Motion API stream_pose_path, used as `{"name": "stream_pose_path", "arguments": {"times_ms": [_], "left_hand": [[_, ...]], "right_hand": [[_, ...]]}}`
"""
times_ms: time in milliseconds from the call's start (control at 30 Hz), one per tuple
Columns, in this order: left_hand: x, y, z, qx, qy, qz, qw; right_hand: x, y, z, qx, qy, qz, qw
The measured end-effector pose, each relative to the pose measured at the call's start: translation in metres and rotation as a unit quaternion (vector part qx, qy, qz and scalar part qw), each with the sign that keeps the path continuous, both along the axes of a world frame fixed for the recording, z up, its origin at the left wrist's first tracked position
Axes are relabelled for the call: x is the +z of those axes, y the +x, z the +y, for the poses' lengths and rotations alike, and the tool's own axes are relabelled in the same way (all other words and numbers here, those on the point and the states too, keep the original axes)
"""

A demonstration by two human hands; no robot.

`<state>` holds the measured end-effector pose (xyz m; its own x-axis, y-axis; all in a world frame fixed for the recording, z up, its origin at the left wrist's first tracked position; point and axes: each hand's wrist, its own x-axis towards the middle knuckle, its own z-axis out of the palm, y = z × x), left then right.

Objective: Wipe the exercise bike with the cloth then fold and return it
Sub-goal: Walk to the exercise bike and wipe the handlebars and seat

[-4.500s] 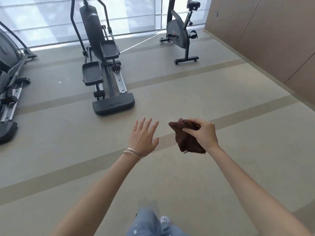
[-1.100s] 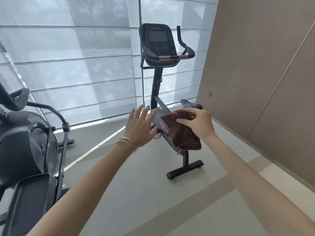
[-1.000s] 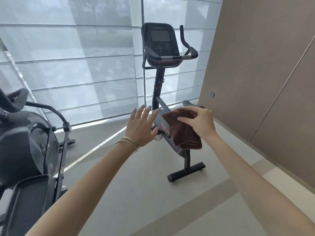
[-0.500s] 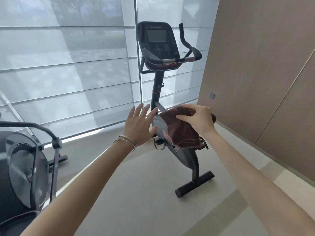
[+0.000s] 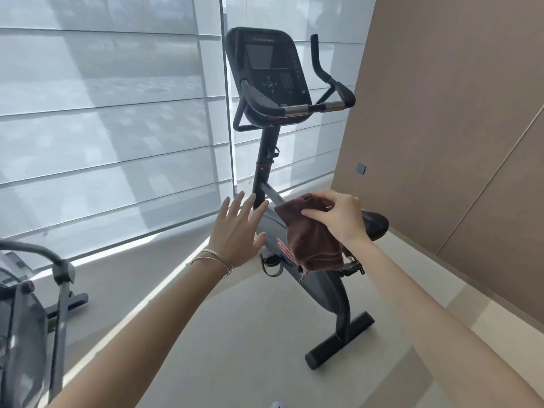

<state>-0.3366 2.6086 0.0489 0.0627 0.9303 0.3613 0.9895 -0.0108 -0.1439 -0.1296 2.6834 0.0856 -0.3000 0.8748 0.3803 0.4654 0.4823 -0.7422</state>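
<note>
**Brown cloth held up in front of the exercise bike**

Two bare forearms reach forward from the bottom of the view. The left hand (image 5: 235, 231) is spread, its fingers straight and apart and its palm turned away, and it holds nothing. Thin bracelets (image 5: 215, 259) circle its wrist. Just to its right, the right hand (image 5: 341, 219) pinches the upper edge of a dark brown cloth (image 5: 312, 240) between thumb and curled fingers. The cloth hangs bunched below that hand, with a loose corner trailing at its lower edge.

Behind both hands stands the exercise bike (image 5: 323, 290). The cloth covers part of its grey housing, but whether the two touch cannot be told. The black seat (image 5: 375, 225) shows just past the right hand. The console (image 5: 270, 75) and handlebar (image 5: 297, 108) rise well above the hands, and the foot bar (image 5: 338, 343) rests on the pale floor (image 5: 235, 334) below them.

Another grey machine (image 5: 29, 290) sits far to the left of the left hand. Beyond the bike, white blinds (image 5: 112, 113) cover the window, and a brown panelled wall (image 5: 441, 113) runs along the right.
</note>
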Motion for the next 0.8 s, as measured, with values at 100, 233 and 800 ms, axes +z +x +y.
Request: {"name": "stream_pose_path", "arguments": {"times_ms": [100, 233, 800], "left_hand": [[-0.001, -0.017, 0.037, -0.005, 0.006, -0.008, 1.000], [0.011, -0.041, 0.101, -0.004, 0.016, 0.003, 1.000], [0.020, -0.121, 0.305, -0.009, 0.025, 0.002, 1.000]], "right_hand": [[-0.002, -0.018, 0.040, 0.007, -0.004, 0.001, 1.000], [0.004, -0.042, 0.105, 0.003, 0.009, 0.013, 1.000], [0.015, -0.122, 0.307, -0.004, 0.016, -0.001, 1.000]]}}
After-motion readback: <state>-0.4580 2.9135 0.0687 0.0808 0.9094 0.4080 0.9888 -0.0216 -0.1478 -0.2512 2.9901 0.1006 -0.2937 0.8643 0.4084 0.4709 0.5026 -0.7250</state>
